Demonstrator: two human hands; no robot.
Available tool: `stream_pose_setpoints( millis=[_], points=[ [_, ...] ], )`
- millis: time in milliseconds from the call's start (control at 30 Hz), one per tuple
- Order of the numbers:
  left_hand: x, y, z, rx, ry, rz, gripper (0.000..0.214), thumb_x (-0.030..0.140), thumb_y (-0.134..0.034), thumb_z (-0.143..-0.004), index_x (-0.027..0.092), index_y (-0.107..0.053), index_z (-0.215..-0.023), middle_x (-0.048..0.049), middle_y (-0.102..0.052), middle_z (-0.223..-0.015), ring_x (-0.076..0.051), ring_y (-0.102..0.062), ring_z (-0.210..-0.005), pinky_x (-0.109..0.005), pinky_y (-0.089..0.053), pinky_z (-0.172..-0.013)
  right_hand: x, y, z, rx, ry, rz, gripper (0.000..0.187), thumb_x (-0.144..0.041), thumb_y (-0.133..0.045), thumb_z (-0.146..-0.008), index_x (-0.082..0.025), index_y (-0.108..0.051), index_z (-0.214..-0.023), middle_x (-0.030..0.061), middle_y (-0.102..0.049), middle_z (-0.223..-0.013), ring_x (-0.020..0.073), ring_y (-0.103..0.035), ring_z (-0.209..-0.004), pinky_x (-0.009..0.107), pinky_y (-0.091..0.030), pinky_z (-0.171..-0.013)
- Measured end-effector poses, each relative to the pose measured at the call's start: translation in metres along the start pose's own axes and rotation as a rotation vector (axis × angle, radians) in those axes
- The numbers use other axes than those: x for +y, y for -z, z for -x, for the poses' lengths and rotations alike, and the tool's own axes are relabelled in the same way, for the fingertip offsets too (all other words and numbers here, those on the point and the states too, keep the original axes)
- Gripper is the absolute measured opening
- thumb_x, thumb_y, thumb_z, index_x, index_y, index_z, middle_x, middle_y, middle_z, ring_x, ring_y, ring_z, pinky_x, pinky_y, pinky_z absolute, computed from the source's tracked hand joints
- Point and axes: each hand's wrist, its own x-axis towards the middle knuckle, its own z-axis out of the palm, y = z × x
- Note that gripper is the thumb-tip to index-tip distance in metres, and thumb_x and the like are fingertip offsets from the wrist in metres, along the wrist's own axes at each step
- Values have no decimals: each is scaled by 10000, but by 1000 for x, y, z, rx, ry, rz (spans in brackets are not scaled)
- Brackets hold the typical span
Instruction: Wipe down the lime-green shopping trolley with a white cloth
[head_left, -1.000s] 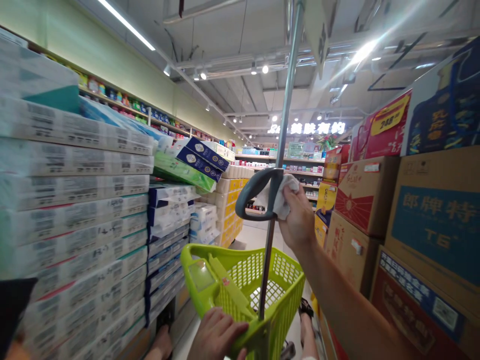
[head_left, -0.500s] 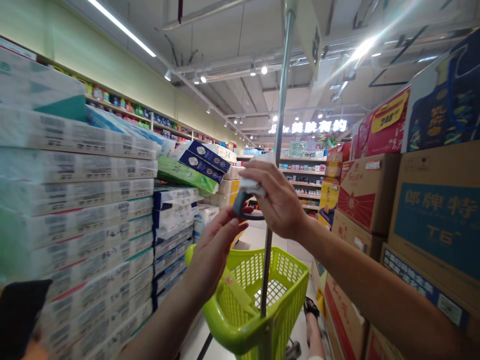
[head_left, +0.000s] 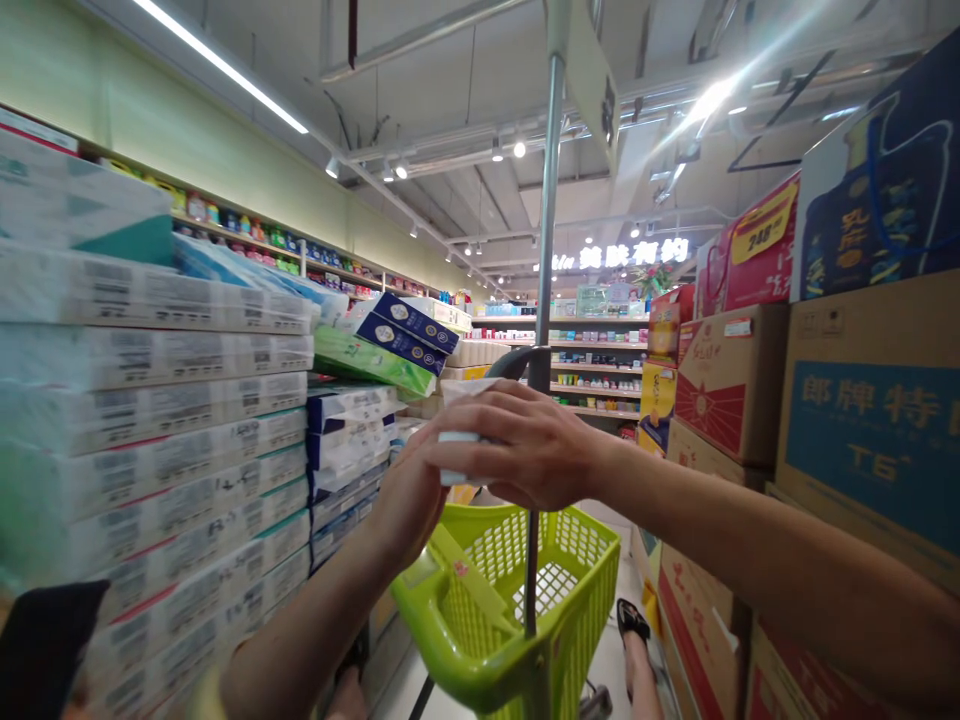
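Right hand (head_left: 536,440) clamps the white wipe (head_left: 454,478) by the grey handle (head_left: 517,362); left hand (head_left: 411,495) right alongside, its grip impossible to tell!

Wrapped packs (head_left: 202,400) wall off left, cartons (head_left: 709,395) right; a pole (head_left: 549,200) stands dead centre, free room inside the green basket (head_left: 442,620)!

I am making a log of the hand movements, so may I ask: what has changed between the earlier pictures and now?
The left hand let go of the green cart and rose to meet the right hand, which moved the white wipe leftward past the metal pole. The left hand's grip is hidden. The wipe stayed in the right hand; cart and pole stayed together.
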Motion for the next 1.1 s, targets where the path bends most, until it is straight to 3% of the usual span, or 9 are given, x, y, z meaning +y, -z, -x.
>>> stream_pose_setpoints(
  millis=[100,233,300,467,633,833,1100],
  points=[
    [2,2,-1,-37,-5,-65,179,255,-597,-727,183,-670,-873,-11,-693,-885,-182,-618,-917,-302,-483,-833,15,0,2,21,2,25,313,-226,-489,-913,-230,-510,-1225,71,-593,-1234,199,-530,-1167,390,-426,-1019],
    [4,4,0,-120,41,-156,260,276,-534,-760,180,-663,-964,-42,-713,-933,-203,-626,-1006,-312,-467,-870,30,7,-3,127,-321,-22,325,-151,-429,-842,-231,-527,-1142,56,-630,-1070,184,-582,-994,354,-481,-876],
    [4,4,-1,-86,56,-120,260,289,-534,-758,190,-649,-969,-28,-708,-893,-198,-638,-971,-314,-481,-847,23,9,-9,85,-373,-26,330,-139,-426,-815,-236,-541,-1109,40,-633,-1023,180,-581,-937,351,-480,-843],
    [0,3,-3,4,8,19,117,288,-572,-742,195,-604,-806,-2,-649,-788,-191,-641,-930,-319,-528,-827,-3,4,-13,-131,-44,121,230,-273,-513,-865,-217,-594,-1073,56,-640,-1106,213,-560,-1011,414,-435,-968],
    [7,0,0,-63,56,72,255,336,-613,-739,163,-634,-926,-45,-683,-905,-237,-634,-1045,-340,-527,-891,-6,-3,10,-44,121,172,159,-233,-525,-927,-287,-623,-1040,0,-644,-1197,175,-523,-1211,397,-410,-1093],
    [9,-4,-6,-112,47,-121,513,328,-728,-703,193,-574,-1173,-42,-705,-981,-204,-649,-990,-324,-477,-908,-7,-18,46,29,178,134,116,-192,-600,-902,-274,-661,-957,-10,-683,-1174,133,-541,-1237,374,-439,-1106],
    [10,-13,-12,-111,-43,-355,297,270,-721,-721,193,-658,-1001,-30,-706,-874,-159,-628,-788,-306,-473,-779,-6,-22,98,104,53,101,123,-175,-587,-884,-224,-654,-975,57,-680,-1068,185,-597,-1129,392,-538,-960]
  ],
)
